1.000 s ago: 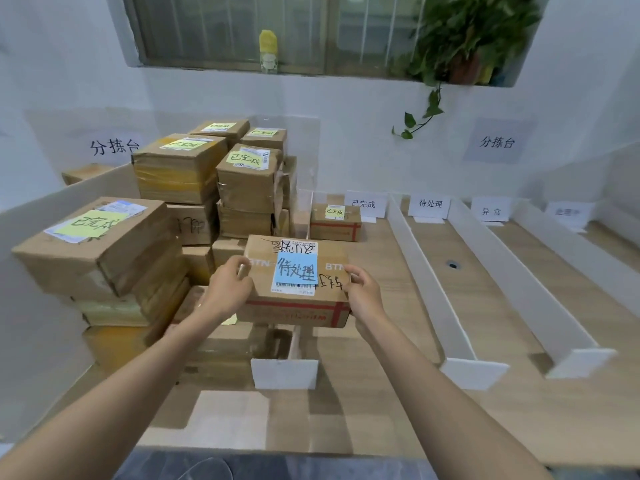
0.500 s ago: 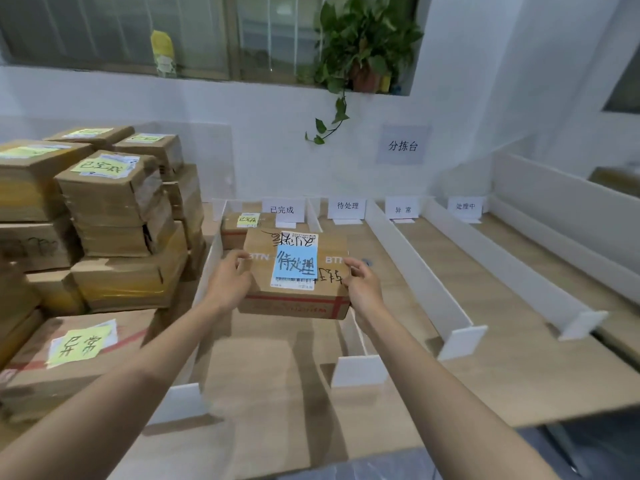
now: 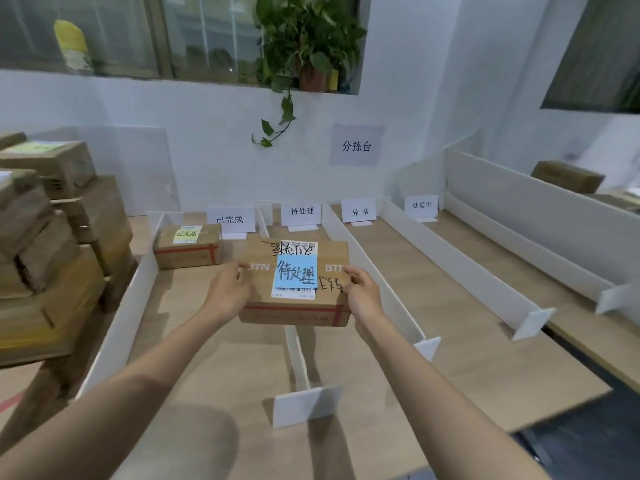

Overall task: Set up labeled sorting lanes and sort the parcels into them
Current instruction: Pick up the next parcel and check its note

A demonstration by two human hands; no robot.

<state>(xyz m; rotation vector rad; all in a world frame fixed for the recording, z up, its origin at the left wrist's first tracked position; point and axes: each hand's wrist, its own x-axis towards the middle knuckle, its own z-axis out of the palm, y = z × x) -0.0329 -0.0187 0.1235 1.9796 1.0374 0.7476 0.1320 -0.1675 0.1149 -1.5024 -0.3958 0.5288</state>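
I hold a brown cardboard parcel (image 3: 294, 306) with a blue note reading 待处理 in the air above the white divider (image 3: 298, 358) between the first two lanes. My left hand (image 3: 227, 292) grips its left end and my right hand (image 3: 362, 294) grips its right end. Lane signs stand at the far end: 已完成 (image 3: 230, 220), 待处理 (image 3: 301, 212), 异常 (image 3: 360, 211) and 处理中 (image 3: 421, 205). One parcel with a yellow note (image 3: 188, 245) lies in the 已完成 lane.
A stack of several brown parcels (image 3: 52, 244) stands to the left of the lanes. White dividers (image 3: 457, 268) run front to back across the wooden table (image 3: 467, 368). A taller white panel (image 3: 526, 206) closes off the right side. A potted plant (image 3: 308, 46) hangs over the back wall.
My view has swung right, away from the parcel stack and toward the lanes. The parcel in my two hands has travelled with it and now hangs over the lane dividers.
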